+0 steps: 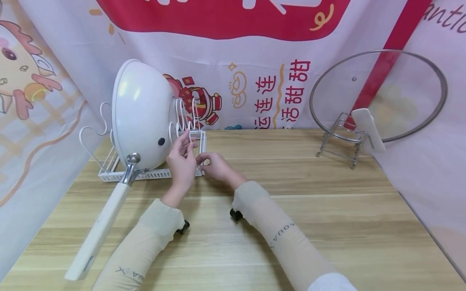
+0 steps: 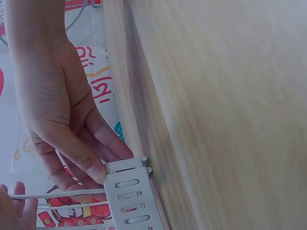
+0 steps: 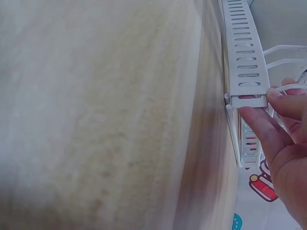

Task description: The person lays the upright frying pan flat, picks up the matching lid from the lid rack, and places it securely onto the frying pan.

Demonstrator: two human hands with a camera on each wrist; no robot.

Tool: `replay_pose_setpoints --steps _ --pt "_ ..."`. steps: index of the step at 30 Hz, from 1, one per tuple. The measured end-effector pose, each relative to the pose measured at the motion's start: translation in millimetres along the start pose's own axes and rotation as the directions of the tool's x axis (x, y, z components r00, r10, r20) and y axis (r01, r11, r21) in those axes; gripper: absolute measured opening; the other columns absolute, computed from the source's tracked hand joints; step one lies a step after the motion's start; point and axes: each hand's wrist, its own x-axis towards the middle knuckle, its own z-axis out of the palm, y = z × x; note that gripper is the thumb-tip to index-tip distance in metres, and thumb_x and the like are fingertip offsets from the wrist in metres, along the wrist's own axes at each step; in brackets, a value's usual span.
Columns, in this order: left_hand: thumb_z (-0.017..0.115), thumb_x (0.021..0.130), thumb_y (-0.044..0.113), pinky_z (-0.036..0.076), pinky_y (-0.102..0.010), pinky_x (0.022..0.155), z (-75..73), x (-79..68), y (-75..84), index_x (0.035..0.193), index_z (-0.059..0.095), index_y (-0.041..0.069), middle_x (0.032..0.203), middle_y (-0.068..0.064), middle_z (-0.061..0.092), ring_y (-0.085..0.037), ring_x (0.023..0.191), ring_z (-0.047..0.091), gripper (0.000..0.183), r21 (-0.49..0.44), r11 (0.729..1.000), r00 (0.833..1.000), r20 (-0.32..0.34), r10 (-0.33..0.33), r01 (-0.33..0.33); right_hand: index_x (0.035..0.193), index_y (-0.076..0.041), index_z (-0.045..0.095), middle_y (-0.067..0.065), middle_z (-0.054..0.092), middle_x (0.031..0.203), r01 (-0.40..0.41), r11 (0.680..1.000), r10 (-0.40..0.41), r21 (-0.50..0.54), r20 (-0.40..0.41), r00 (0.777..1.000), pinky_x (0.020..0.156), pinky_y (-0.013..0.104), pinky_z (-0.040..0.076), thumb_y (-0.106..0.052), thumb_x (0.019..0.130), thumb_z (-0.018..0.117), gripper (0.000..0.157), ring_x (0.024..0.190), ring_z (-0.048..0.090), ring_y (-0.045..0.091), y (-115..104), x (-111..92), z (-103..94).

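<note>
A white dish rack (image 1: 145,174) with wire dividers stands on the table at the left. My left hand (image 1: 182,163) pinches a curved wire divider (image 1: 191,139) near the rack's right end. Below and to its right, my right hand (image 1: 217,165) grips the front right corner of the rack. In the right wrist view the right hand (image 3: 292,153) has its thumb and finger at the slotted rail's end (image 3: 249,100). A white wok (image 1: 145,109) stands on its side in the rack, its long handle (image 1: 98,232) slanting down toward the front left.
At the back right, a glass lid (image 1: 378,97) leans upright in a small metal stand (image 1: 340,137), its white handle (image 1: 367,127) facing left. A printed curtain (image 1: 233,52) hangs behind the wooden table (image 1: 327,210).
</note>
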Motion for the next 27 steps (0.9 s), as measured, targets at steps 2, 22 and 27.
replay_pose_setpoints --steps 2,22,27 --pt "0.057 0.097 -0.013 0.057 -0.026 0.092 0.5 -0.3 0.3 0.135 0.062 -0.001 0.112 -0.018 0.072 -0.029 0.097 0.072 0.040 0.001 1.000 1.000 0.001 -0.002 0.002 0.116 -0.005 0.073 0.009 0.069 0.118 0.000 1.000 0.000 0.006 0.004 1.000 0.087 0.026 0.054 0.004 0.096 0.065 0.023 0.107 0.062 0.023 0.0 -0.2 -0.6" --pt "0.057 0.097 -0.015 0.057 -0.029 0.093 5.5 -1.6 2.5 0.135 0.061 0.000 0.114 -0.020 0.071 -0.032 0.100 0.071 0.042 -0.013 1.000 1.000 0.021 -0.009 0.009 0.118 -0.007 0.073 0.006 0.068 0.120 -0.059 0.998 0.059 0.030 0.016 0.998 0.080 0.025 0.056 0.004 0.096 0.065 0.026 0.103 0.063 0.022 0.6 -4.5 -7.1" --pt "0.056 0.097 -0.015 0.056 -0.028 0.094 7.0 -2.4 2.2 0.136 0.061 0.001 0.115 -0.019 0.071 -0.032 0.102 0.071 0.042 -0.027 1.000 1.000 0.022 -0.012 0.013 0.119 -0.007 0.073 0.006 0.068 0.120 -0.052 0.998 0.051 0.020 0.016 0.999 0.083 0.025 0.056 0.003 0.096 0.066 0.025 0.106 0.063 0.021 2.0 -4.9 -8.3"
